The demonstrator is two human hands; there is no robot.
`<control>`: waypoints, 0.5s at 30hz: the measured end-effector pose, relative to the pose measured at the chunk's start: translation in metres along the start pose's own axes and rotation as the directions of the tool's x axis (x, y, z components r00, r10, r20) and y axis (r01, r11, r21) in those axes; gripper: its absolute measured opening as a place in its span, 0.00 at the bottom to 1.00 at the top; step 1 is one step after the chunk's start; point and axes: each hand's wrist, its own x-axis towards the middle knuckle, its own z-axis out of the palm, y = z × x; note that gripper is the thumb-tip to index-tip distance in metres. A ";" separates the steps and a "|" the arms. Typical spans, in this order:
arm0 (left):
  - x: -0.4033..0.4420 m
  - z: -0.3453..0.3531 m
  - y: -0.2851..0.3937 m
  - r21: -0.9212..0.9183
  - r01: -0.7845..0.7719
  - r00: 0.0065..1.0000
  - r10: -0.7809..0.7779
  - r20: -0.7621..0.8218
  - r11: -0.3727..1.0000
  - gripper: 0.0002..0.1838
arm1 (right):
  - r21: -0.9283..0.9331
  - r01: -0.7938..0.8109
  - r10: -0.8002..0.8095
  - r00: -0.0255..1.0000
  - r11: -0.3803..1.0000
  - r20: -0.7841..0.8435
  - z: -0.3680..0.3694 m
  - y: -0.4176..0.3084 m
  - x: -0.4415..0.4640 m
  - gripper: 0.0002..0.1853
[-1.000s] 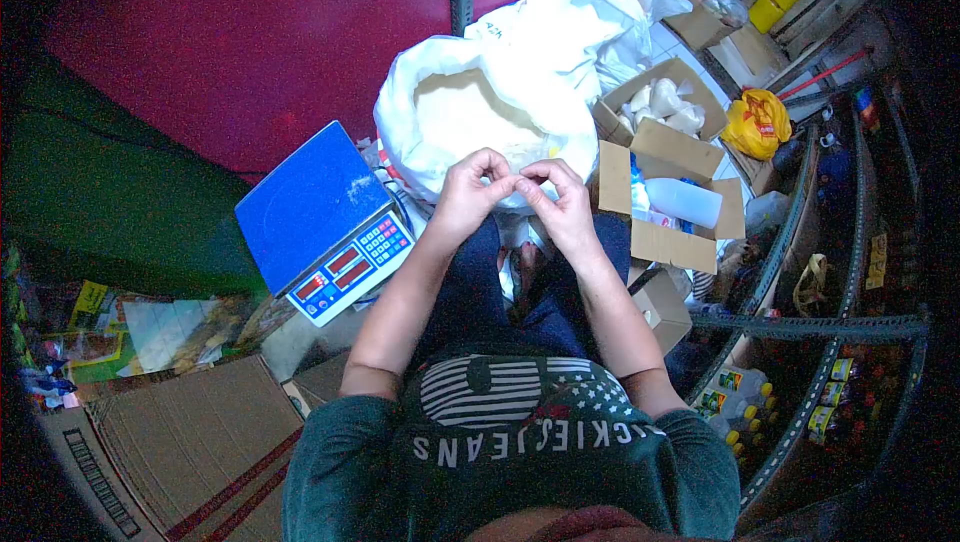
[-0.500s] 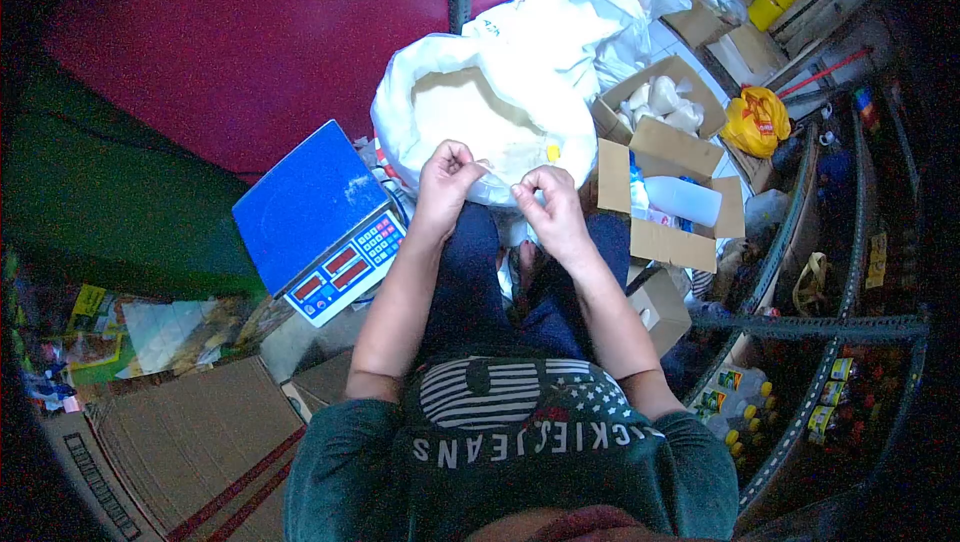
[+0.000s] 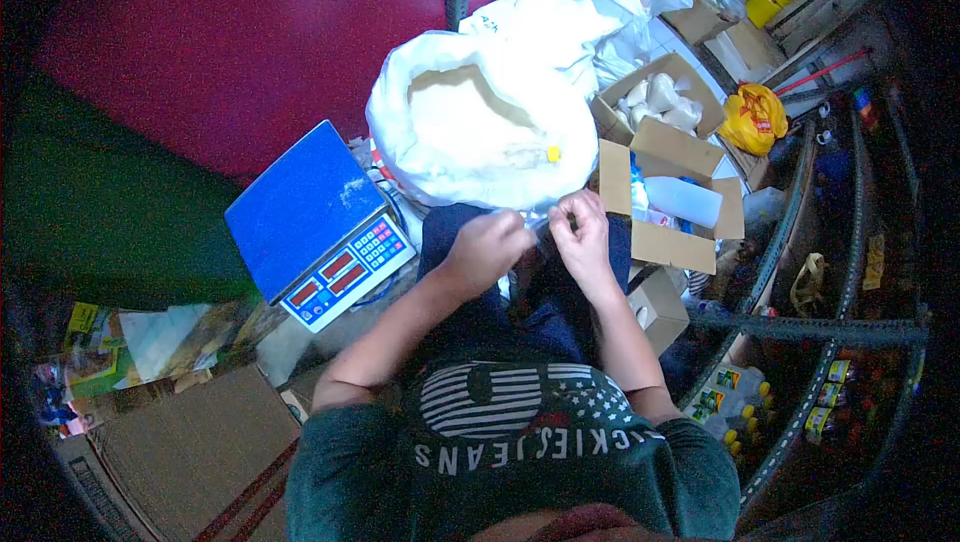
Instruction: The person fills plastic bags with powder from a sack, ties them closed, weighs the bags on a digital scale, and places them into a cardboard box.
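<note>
In front of my knees a large white sack stands with its mouth rolled open, full of white, sugar-like grains. On the grains lies a clear plastic bottle or scoop with a yellow cap. My left hand is over my lap just below the sack's near rim, its fingers curled and blurred. Close on its right, my right hand is closed in a pinch. Something thin and pale seems to stretch between the fingertips, too faint to name. Left of the sack is a blue digital scale with red displays.
Right of the sack are an open carton with filled white bags and another carton holding a whitish plastic container. A yellow bag lies behind them. Metal shelving with bottles runs along the right; flattened cardboard lies lower left.
Both hands have drawn back from above the sack's near rim toward my lap. The left hand has moved right and down, the right hand slightly right, so they are closer together.
</note>
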 end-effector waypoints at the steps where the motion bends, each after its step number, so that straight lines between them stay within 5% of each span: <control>1: -0.002 -0.003 0.004 -0.049 -0.010 0.998 0.013 0.054 0.999 0.05 | -0.018 0.026 -0.025 0.998 1.000 0.053 -0.003 0.000 -0.006 0.07; 4: -0.012 -0.010 -0.012 -0.311 0.318 0.943 -0.332 0.006 0.896 0.05 | 0.000 0.129 -0.126 0.964 0.992 0.233 -0.002 -0.002 -0.021 0.06; 7: -0.014 -0.009 -0.011 -0.327 0.178 0.983 -0.150 0.109 0.928 0.06 | 0.065 0.149 -0.162 0.921 0.987 0.353 -0.001 -0.016 -0.006 0.06; 8: -0.029 0.008 -0.009 -0.600 0.083 0.996 -0.058 0.061 0.795 0.06 | 0.068 0.102 -0.120 0.921 0.992 0.372 -0.006 -0.016 0.008 0.06; 9: -0.037 0.015 -0.005 -0.643 0.174 0.924 0.103 0.369 0.746 0.07 | 0.071 0.059 -0.082 0.916 0.996 0.393 -0.010 -0.011 0.025 0.07; 11: -0.048 0.032 0.008 -0.848 0.325 0.786 0.378 0.489 0.419 0.08 | 0.130 -0.144 0.096 0.943 0.981 0.320 -0.002 0.021 0.056 0.11; 15: -0.039 0.023 -0.021 -0.829 0.316 0.938 -0.018 0.347 0.461 0.10 | -0.466 0.093 0.119 0.906 0.880 0.405 0.033 0.074 0.096 0.15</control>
